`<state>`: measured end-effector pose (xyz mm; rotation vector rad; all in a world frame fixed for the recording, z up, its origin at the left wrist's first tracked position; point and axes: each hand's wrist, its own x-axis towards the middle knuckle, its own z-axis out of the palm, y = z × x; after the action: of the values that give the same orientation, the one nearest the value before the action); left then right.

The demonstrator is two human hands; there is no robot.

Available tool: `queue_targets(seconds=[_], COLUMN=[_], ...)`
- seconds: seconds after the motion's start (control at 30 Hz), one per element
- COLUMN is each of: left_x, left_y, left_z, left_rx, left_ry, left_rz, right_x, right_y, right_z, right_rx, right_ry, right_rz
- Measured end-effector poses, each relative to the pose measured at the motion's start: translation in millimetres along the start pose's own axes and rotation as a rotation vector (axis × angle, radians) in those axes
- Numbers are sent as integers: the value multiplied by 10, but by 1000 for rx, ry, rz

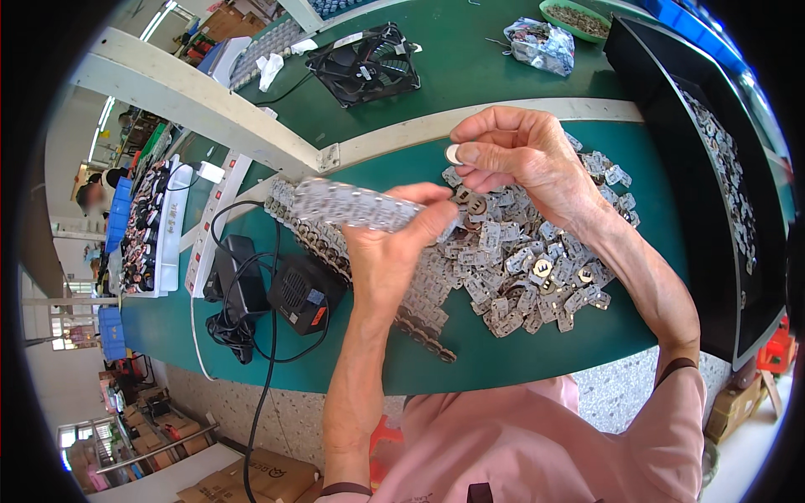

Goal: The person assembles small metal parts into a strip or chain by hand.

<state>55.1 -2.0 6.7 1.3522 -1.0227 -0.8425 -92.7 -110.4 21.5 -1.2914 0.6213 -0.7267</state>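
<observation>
My left hand (387, 243) grips a long strip of small silvery plates (340, 204), tilted and smeared by motion. Between the thumb and fingers of my right hand (530, 155) is a small round pale disc (453, 155). Below both hands a loose heap of small square metal parts (503, 314) covers the green mat; a few carry round pale discs marked in black. More plates lie in neat rows (312, 237), partly hidden behind my left hand and wrist.
A black bin (713, 163) of similar parts stands at the right. A cooling fan (365, 67), plastic bag (541, 46) and green bowl (577, 20) sit beyond the white frame. At left are a black speaker-like box (303, 293), cables, a power strip (210, 235) and a white tray (172, 226).
</observation>
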Motion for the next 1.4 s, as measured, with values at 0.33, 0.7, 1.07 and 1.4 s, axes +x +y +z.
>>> queue_targets(seconds=[0.33,0.7,1.07,1.4], left_x=[59,56,45,31], left_y=[0,11,9,-29], left_z=[-97,-101,-70,-32], left_rx=[-490,-470,-457,-479], left_ry=[121,129,117,118], left_rz=[-52,-43,-44,-21], right_x=[-84,-91,-103,-132], right_y=[38,80,149,150], right_z=[106,133,146,172], right_rx=[-42,-18,15,92], right_ry=[-138,-178,-168,-128], right_rz=[89,116,91,106])
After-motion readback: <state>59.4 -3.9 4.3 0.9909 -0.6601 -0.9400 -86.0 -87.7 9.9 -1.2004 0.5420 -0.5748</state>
